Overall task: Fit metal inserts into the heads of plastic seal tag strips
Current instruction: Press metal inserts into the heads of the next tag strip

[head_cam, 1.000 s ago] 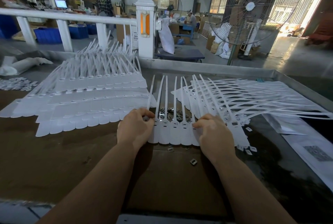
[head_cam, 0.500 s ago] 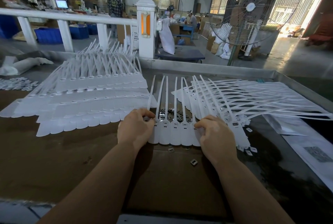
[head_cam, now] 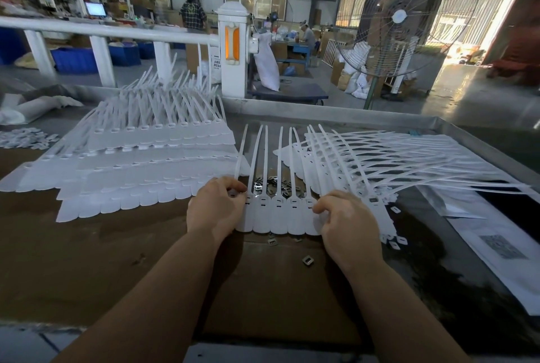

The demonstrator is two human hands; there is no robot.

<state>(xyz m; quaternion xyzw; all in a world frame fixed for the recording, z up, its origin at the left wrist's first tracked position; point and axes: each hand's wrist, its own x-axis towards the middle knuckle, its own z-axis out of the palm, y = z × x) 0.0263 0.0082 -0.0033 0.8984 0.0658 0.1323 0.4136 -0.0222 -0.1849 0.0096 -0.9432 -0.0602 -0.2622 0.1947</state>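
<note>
strip row centre | stacked strips left | inserts behind row

Dim indoors — daylight pours through the doorway at the far right, blown out and glaring across the floor. The table lies in shadow; wide-angle bending curves the edges.

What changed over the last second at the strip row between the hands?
Almost nothing on the bench. The left hand and right hand stay curled at the two ends of the strip row, fingertips at the heads. In the background, a person in a plaid shirt walked rightward. Stacks and loose inserts unmoved.
</note>
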